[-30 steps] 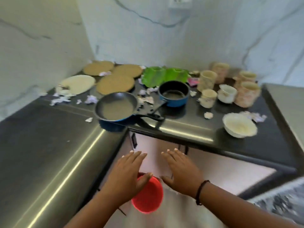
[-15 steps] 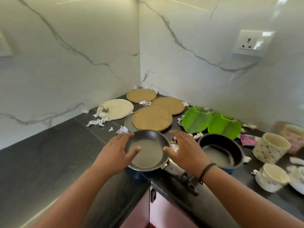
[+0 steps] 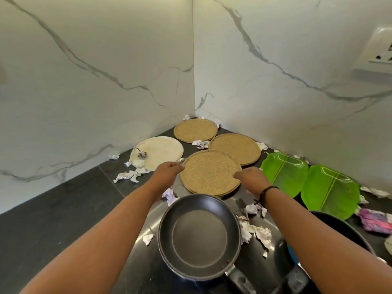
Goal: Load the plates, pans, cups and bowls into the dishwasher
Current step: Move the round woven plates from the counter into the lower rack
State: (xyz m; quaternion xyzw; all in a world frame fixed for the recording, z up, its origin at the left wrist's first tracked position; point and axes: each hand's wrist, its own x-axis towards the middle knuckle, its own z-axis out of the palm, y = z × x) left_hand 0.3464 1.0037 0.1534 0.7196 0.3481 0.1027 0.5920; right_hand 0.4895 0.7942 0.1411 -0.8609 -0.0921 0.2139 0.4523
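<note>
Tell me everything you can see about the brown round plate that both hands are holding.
The nearest brown plate is round, flat and speckled tan, with a low rim; its material looks like a coarse fibre or bran. It appears to lie on top of other thin plates, since layered edges show at its near side. It sits on the dark counter, between the frying pan and two more brown plates behind. The left hand grips its left edge, and the right hand grips its right edge.

Frying pan (image 3: pixel 199 236) nearest; stacked plates (image 3: pixel 210 172) behind it; leaf plates (image 3: pixel 307 183) right, against wall.
</note>
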